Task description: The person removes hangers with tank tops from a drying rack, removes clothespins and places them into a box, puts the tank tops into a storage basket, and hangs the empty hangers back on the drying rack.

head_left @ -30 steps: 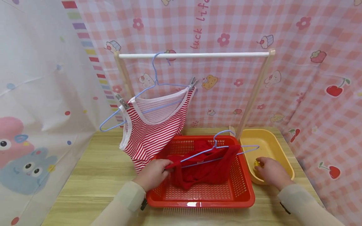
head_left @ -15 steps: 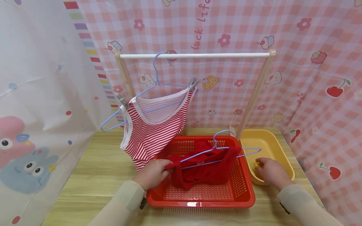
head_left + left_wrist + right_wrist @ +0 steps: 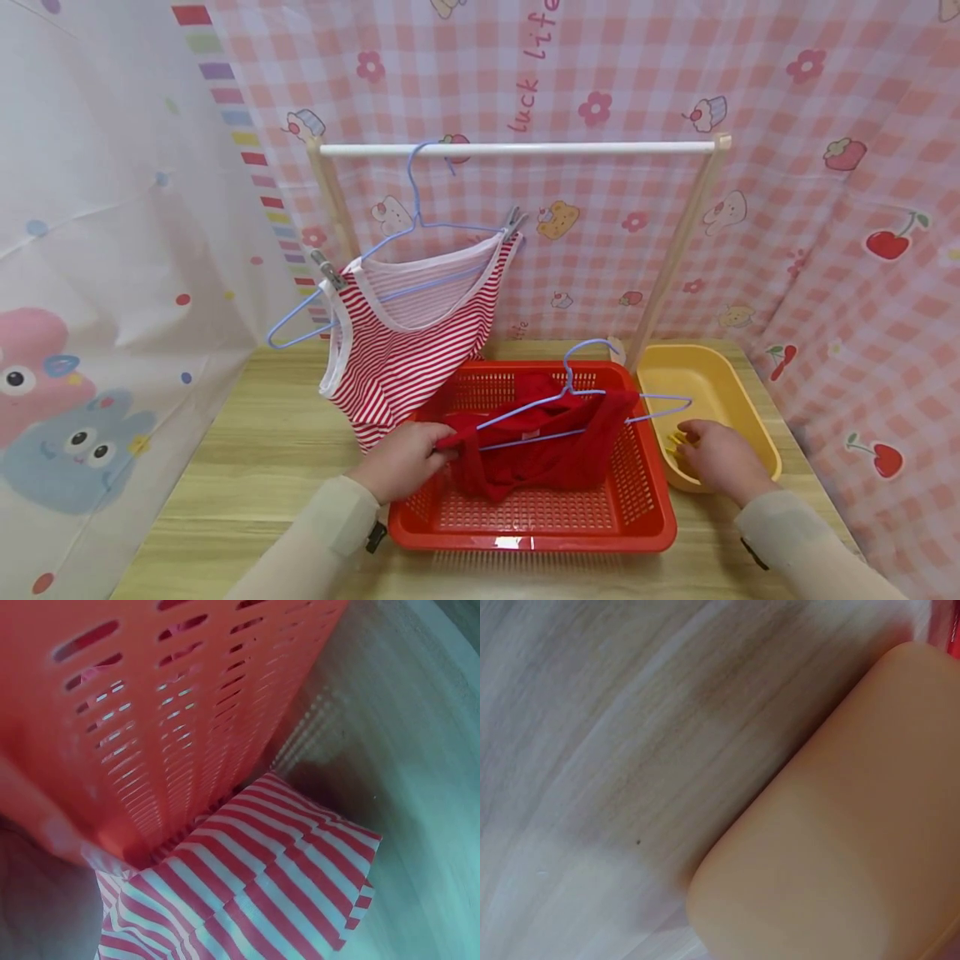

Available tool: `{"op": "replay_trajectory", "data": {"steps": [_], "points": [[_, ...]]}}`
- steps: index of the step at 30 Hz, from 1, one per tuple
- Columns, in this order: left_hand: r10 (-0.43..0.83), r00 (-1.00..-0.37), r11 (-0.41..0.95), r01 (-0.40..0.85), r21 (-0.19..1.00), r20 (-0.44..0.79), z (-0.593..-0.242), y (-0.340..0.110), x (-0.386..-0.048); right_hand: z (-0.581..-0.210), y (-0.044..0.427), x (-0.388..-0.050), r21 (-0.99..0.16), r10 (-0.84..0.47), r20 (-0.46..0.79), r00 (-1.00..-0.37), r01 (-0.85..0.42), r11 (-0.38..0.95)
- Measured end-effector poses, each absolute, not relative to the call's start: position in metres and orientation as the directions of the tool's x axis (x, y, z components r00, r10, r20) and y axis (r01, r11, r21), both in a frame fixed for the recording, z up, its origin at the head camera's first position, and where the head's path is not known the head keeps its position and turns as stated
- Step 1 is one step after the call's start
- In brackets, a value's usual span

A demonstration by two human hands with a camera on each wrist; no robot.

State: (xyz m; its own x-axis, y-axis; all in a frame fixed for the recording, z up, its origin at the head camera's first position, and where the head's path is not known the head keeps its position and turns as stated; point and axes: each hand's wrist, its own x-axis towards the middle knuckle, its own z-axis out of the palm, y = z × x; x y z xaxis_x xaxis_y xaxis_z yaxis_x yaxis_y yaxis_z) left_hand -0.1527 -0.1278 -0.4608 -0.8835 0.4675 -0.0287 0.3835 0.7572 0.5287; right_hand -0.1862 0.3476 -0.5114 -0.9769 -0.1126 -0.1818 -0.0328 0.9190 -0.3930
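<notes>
In the head view my left hand (image 3: 405, 462) pinches a strap of the red garment (image 3: 555, 450) together with the left end of a blue clothes hanger (image 3: 517, 410). This hanger runs through the garment, and its right end sticks out bare over the yellow tray (image 3: 750, 421). Inside that tray, near its front left, my right hand (image 3: 720, 458) holds a small yellow clothespin (image 3: 675, 442) between thumb and fingers, which partly cover it. Most of the red garment lies in the red basket (image 3: 532, 542). Neither wrist view shows what the fingers hold.
A red-striped tank top (image 3: 420, 342), clipped by grey clothespins (image 3: 327, 269), hangs from another blue hanger (image 3: 416, 196) on the rack's white rod (image 3: 570, 149). Its hem drops beside the basket's left wall, at the left hand. A wooden post (image 3: 678, 250) rises behind the tray.
The right hand stays at the tray, and more of the yellow clothespin shows at its fingertips. The held hanger has tilted slightly, its right end a little lower. The left hand is nearly still.
</notes>
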Motion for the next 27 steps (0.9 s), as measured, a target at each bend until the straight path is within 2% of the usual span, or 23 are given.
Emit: {"op": "replay_trajectory", "data": {"steps": [15, 21, 24, 27], "points": [[0.436, -0.900, 0.763, 0.364, 0.534, -0.011, -0.457, -0.135, -0.151, -0.505, 0.349, -0.182, -0.415, -0.096, -0.088, -0.991, -0.051, 0.909], [0.426, -0.905, 0.771, 0.367, 0.521, 0.006, -0.456, -0.137, -0.149, -0.483, 0.344, -0.182, -0.465, -0.047, 0.143, -0.989, -0.109, 0.879], [0.419, -0.908, 0.778, 0.361, 0.514, 0.003, -0.456, -0.138, -0.149, -0.466, 0.336, -0.180, -0.485, -0.009, 0.283, -0.959, -0.152, 0.861], [0.418, -0.908, 0.772, 0.354, 0.527, -0.003, -0.455, -0.140, -0.149, -0.451, 0.324, -0.176, -0.523, 0.012, 0.370, -0.929, -0.197, 0.829]]}}
